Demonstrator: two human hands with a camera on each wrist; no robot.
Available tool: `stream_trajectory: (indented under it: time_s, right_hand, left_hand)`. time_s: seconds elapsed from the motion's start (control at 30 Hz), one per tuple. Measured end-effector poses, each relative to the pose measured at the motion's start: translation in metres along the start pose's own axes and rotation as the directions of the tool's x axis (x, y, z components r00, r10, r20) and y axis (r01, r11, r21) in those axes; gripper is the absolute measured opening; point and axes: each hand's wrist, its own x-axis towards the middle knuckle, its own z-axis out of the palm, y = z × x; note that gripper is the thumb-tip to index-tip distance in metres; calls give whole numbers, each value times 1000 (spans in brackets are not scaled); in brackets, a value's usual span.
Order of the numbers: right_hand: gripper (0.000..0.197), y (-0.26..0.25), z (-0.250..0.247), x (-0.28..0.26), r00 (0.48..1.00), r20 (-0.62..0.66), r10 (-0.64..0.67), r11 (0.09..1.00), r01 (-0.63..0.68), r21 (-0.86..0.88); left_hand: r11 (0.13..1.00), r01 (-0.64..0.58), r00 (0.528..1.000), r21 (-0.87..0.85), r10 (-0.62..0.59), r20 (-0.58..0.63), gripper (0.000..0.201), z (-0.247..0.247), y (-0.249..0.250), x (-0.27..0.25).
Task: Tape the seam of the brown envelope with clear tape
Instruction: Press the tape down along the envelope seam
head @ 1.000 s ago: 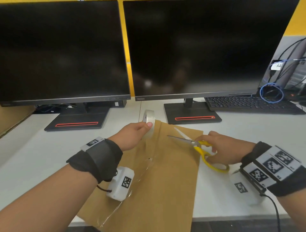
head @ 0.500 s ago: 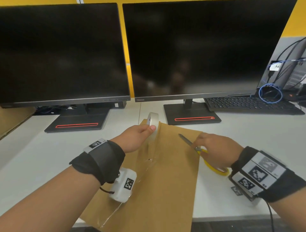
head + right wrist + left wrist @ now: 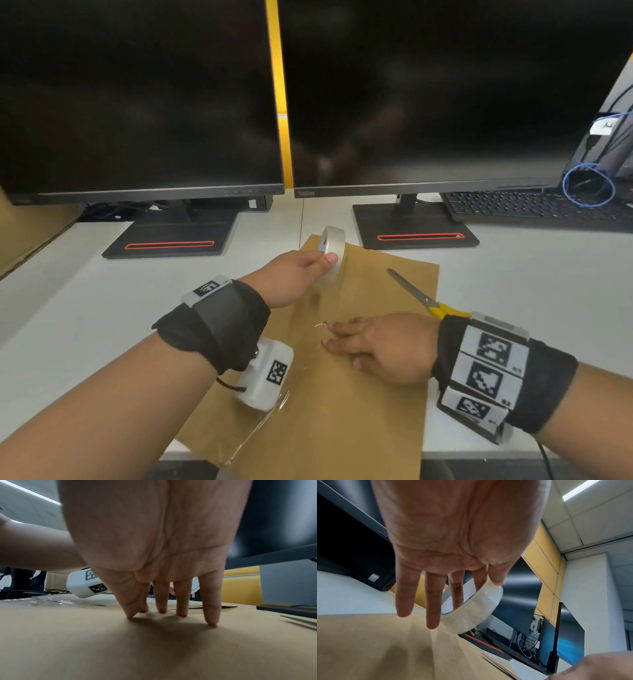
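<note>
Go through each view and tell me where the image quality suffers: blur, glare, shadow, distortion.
Head view: wide-angle bending at the edges; dim reflections on the dark monitors; clear tape hard to see on the envelope. Left wrist view: left hand looms large and soft; ceiling light glares. Right wrist view: right hand fills the frame, fingertips cast a shadow on the envelope; background blurred.

White desk [image 3: 68, 308], two dark monitors [image 3: 137, 102] (both off), yellow wall panels [image 3: 544, 563], ceiling strip light [image 3: 578, 490]
</note>
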Motion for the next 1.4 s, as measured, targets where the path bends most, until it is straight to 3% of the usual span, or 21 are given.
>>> stream_trajectory:
  time_s: [0.17, 0.33, 0.4, 0.47, 0.53, 0.6, 0.67, 0.7, 0.73, 0.8, 0.93, 1.03, 1.13, 1.23, 1.4]
  right_hand:
    - [50, -9, 3, -3, 996, 84, -3, 1000, 4, -7]
    - [50, -8, 5, -4, 997, 81, -12, 999, 9, 34]
    - [46, -5, 2, -5, 1000, 8, -23, 992, 22, 124]
    - [37, 1, -2, -7, 983, -185, 7, 979, 31, 203]
    - [28, 11, -8, -12, 892, -436, 117, 974, -17, 227]
    - [23, 23, -15, -18, 738, -630, 243, 957, -75, 281]
    - [27, 33, -23, -23, 615, -726, 307, 942, -85, 325]
    - [34, 38, -25, -24, 591, -740, 319, 938, -83, 338]
    - [41, 41, -28, -26, 592, -739, 322, 936, -80, 343]
    - [49, 46, -30, -30, 646, -705, 293, 944, -76, 322]
    - [41, 52, -25, -32, 766, -618, 176, 965, -12, 260]
    - [34, 54, -18, -35, 816, -551, 175, 957, -9, 291]
    - [31, 59, -11, -35, 818, -516, 255, 953, -124, 276]
    - [30, 67, -6, -33, 801, -471, 370, 921, -251, 297]
    - [31, 73, -7, -29, 779, -415, 470, 882, -410, 231]
  left_hand:
    - [999, 0, 1000, 35, 0, 1, 50, -1, 2, -3]
    - [999, 1, 1000, 34, -1, 3, 50, -1, 6, -6]
    - [999, -8, 1000, 34, 8, 14, 50, 0, 8, -7]
    - [998, -27, 999, 55, 25, 25, 48, 1, 10, -9]
    - [994, -49, 998, 97, 44, 53, 49, 0, 11, -11]
    - [986, -64, 993, 154, 48, 107, 48, -1, 10, -14]
    - [977, -69, 988, 199, 39, 150, 44, -2, 10, -16]
    - [972, -72, 986, 223, 36, 163, 41, -2, 11, -17]
    - [965, -77, 985, 253, 33, 172, 37, -2, 13, -17]
    - [941, -108, 981, 320, 48, 191, 35, -1, 18, -18]
    - [886, -180, 969, 427, 86, 231, 40, 5, 30, -16]
    - [887, -209, 963, 411, 114, 243, 39, 13, 32, -15]
    - [887, -224, 971, 405, 166, 173, 47, 16, 27, -17]
    - [875, -155, 986, 458, 110, 123, 50, 10, 16, -19]
    - [811, -124, 970, 572, -21, 241, 46, 4, -13, -25]
